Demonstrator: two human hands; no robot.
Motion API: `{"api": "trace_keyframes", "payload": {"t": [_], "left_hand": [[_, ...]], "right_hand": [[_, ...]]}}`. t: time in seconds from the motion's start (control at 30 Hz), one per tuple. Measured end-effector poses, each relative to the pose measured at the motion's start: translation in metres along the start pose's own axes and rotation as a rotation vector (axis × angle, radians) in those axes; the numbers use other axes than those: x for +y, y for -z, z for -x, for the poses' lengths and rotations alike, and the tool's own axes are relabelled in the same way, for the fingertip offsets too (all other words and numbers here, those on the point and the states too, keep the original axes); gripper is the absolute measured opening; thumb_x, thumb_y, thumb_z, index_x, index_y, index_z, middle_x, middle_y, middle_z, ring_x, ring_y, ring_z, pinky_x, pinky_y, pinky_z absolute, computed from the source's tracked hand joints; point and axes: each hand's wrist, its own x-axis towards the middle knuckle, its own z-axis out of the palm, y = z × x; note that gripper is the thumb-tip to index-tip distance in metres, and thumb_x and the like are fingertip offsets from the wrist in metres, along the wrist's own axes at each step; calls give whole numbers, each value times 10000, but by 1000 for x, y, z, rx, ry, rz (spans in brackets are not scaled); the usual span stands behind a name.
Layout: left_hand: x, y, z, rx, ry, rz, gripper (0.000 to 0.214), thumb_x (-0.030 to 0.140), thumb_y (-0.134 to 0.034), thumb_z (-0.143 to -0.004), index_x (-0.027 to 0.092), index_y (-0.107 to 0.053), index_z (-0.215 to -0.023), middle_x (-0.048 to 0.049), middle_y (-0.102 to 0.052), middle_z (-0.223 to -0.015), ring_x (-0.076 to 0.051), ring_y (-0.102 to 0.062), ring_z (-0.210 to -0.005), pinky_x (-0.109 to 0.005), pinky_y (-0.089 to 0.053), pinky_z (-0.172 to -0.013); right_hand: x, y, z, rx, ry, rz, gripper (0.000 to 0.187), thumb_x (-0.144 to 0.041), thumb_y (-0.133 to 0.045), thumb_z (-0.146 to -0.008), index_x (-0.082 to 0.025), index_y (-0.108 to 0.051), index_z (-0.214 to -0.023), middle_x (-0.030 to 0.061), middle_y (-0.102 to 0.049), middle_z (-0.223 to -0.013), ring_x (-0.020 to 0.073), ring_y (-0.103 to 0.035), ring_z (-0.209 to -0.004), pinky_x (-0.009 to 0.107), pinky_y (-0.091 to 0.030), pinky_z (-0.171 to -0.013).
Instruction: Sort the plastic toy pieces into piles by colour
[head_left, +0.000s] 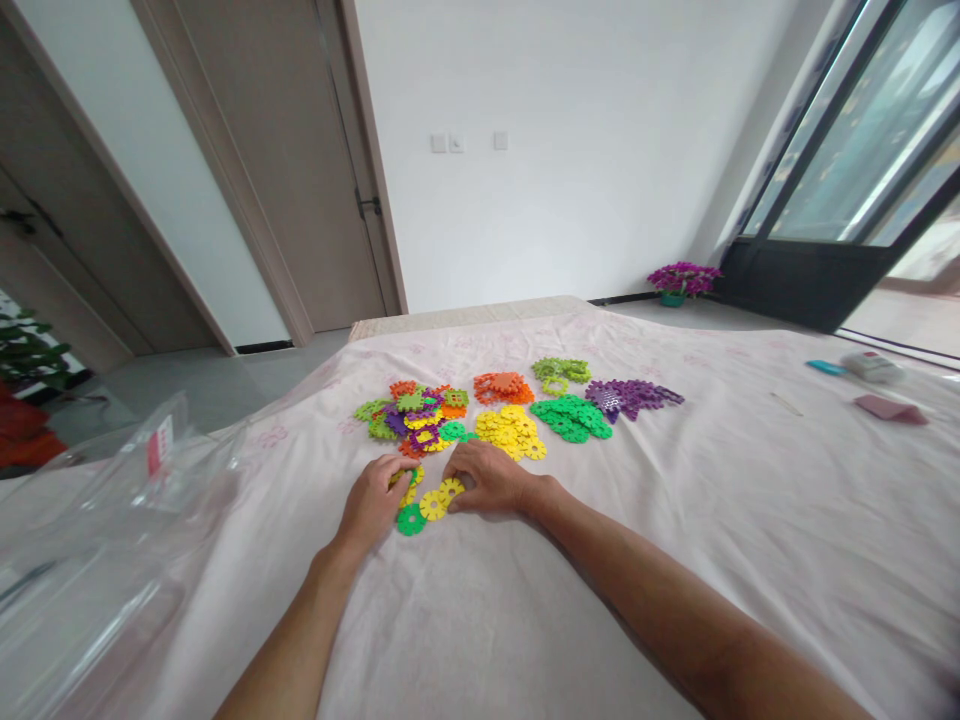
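Observation:
My left hand (373, 503) curls over a small joined cluster of yellow and green plastic discs (424, 505) on the pale pink cloth (570, 560). Its fingers are closed on the cluster's left side. My right hand (487, 477) rests knuckles-up on the cluster's right side, fingers bent down onto a yellow disc. Just beyond the hands lies a mixed heap of coloured discs (412, 413). Sorted piles lie farther right: yellow (511, 432), green (571, 417), orange (503, 387), light green (561, 371) and purple (628, 397).
A clear plastic bag (112, 520) with a red label lies at the left edge. Small objects, one teal (825, 367) and one dark red (889, 409), sit at the far right. Doors (300, 170), a white wall, a purple flower pot (681, 281) and a glass sliding door (840, 200) stand behind.

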Motion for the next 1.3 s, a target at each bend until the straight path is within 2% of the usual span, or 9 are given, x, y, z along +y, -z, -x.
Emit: {"api": "trace_keyframes", "payload": {"t": [0.1,0.2,0.3,0.53,0.77,1.3], "left_hand": [[0,0,0,-8,2,1,260,246,-472,-852,226,-693,-988,-44,-686,-1071,-203,-608,-1046,-366,-450,-968],[-1,0,0,-4,-3,4,260,252,-468,-857,231,-694,-985,-41,-687,-1070,-201,-610,-1048,-364,-449,-969],[-1,0,0,3,-7,8,260,246,-470,-853,235,-695,-984,-37,-687,-1070,-198,-611,-1042,-358,-450,-966],[1,0,0,-6,-1,12,259,236,-473,-847,224,-690,-989,-44,-682,-1071,-201,-603,-1037,-360,-446,-963],[-1,-1,0,0,-5,12,256,270,-474,-862,231,-691,-992,-42,-686,-1072,-207,-604,-1046,-364,-452,-959],[2,0,0,1,2,10,257,258,-474,-861,226,-697,-985,-42,-688,-1069,-202,-608,-1043,-353,-448,-962]], "right_hand": [[1,-3,0,16,-78,-2,359,-412,-803,-700,-189,-646,-933,9,-630,-833,160,-541,-783,253,-386,-684],[2,-5,1,46,-116,-2,196,-316,-737,-783,-188,-640,-895,14,-637,-831,152,-549,-777,244,-387,-674],[4,-7,3,63,-94,-10,58,-243,-634,-868,-191,-652,-887,29,-659,-852,157,-575,-824,249,-413,-729],[4,-7,4,127,-165,-46,166,-239,-548,-923,-202,-672,-1028,52,-702,-977,165,-631,-899,261,-464,-809],[8,-8,5,152,-301,-31,347,-242,-471,-949,-220,-589,-1274,69,-690,-1150,197,-642,-1040,285,-474,-895],[11,-9,5,151,-322,-50,356,-214,-459,-944,-210,-598,-1272,71,-689,-1169,205,-647,-1052,297,-489,-902]]}}
